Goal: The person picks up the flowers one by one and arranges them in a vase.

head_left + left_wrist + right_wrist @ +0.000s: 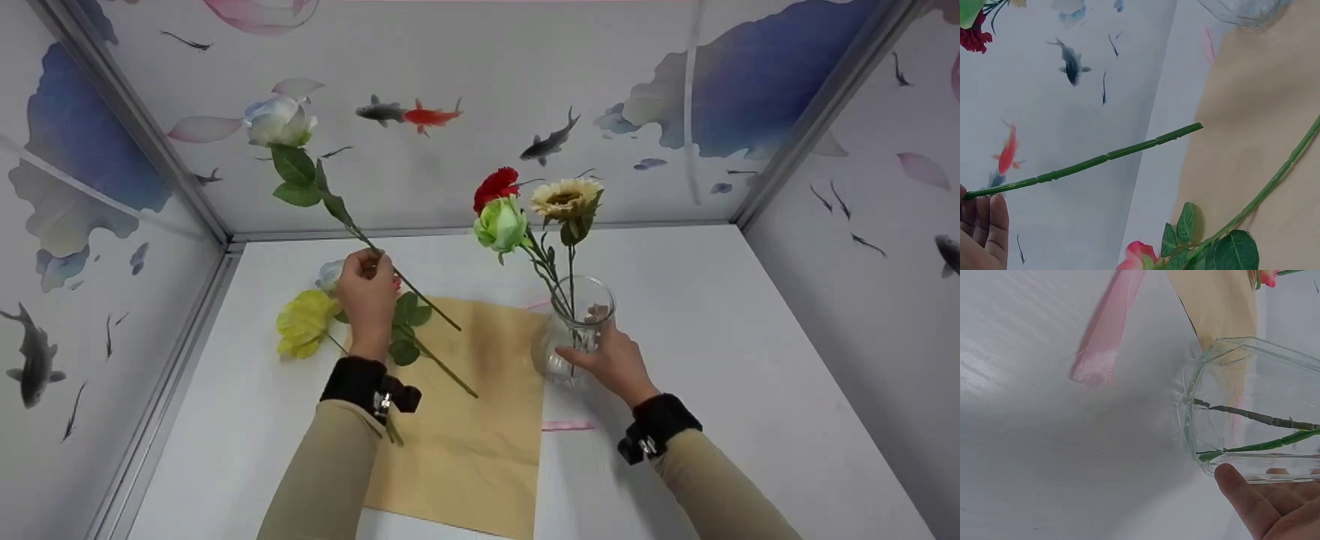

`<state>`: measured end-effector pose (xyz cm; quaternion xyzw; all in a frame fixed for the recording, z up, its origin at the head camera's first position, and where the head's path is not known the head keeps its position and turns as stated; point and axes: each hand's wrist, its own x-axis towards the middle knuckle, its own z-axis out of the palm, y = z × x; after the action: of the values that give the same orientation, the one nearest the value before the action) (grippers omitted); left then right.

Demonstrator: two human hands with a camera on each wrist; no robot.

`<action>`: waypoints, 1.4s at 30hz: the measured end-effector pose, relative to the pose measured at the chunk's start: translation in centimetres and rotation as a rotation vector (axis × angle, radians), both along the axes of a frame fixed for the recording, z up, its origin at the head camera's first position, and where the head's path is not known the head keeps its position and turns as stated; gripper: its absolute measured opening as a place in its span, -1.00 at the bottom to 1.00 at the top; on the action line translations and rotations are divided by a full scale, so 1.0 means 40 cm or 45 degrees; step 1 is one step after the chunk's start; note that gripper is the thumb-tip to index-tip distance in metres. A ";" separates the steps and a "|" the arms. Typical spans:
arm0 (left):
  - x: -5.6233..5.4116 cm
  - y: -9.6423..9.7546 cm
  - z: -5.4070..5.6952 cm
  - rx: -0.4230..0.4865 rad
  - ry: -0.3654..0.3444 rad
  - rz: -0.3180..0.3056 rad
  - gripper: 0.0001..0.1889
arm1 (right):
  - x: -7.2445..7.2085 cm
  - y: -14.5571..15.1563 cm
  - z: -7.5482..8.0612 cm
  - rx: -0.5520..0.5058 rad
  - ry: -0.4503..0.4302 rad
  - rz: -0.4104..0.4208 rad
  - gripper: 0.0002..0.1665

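Note:
My left hand (367, 300) pinches the green stem of a white rose (281, 121), raised over the table. The bloom points up and away to the left; the bare stem end (1185, 130) slants down over the kraft paper. My right hand (619, 360) grips a clear glass vase (553, 349) on its right side, thumb in front. Inside the vase stand a red carnation (495, 187), a green rose (501, 225) and a cream sunflower (566, 199). Their stem ends (1213, 454) reach the vase bottom.
Brown kraft paper (480, 465) covers the table's middle. On its left lie a yellow flower (304, 324), a pale bluish flower (328, 276) and a pink rose (1139, 256) with a leafy stem. Pink ribbon (568, 425) shows beside the paper. Printed panels enclose the table.

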<state>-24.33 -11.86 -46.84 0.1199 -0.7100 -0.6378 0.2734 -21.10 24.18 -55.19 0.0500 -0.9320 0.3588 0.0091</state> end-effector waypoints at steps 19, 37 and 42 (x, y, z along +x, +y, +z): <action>0.048 0.072 0.062 0.276 0.166 -0.223 -0.83 | 0.000 0.003 0.000 -0.018 -0.011 0.001 0.08; 0.095 0.133 0.089 0.427 0.301 -0.448 -0.81 | 0.001 0.001 -0.001 -0.009 -0.053 0.003 0.19; 0.106 0.145 0.096 0.484 0.313 -0.495 -0.80 | 0.001 0.001 -0.001 -0.018 -0.053 0.003 0.18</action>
<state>-20.09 -6.05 -43.01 -0.0474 -0.5490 -0.8094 0.2029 -21.07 24.24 -55.23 0.0435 -0.9294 0.3663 -0.0104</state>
